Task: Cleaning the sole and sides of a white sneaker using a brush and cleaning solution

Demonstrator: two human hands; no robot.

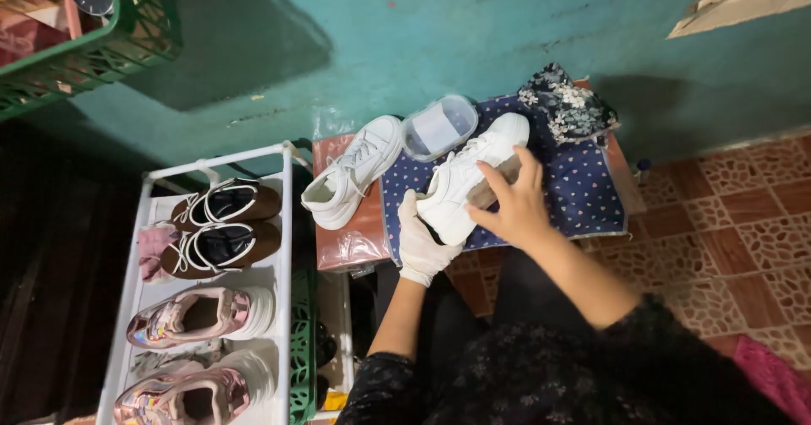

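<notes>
Brushing a white sneaker on the cloth

Gloved left hand (420,243) grips the sneaker (463,187) to steady it on the tabletop cloth (583,190); right hand (513,201) closes over a brush (494,184) against its side.

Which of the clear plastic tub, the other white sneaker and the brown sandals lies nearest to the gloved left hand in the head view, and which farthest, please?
From the left hand:
1. Other white sneaker, just up and left of it on the low table.
2. Clear plastic tub, farther up, between the two sneakers.
3. Brown sandals, far left, on the white rack.
</notes>
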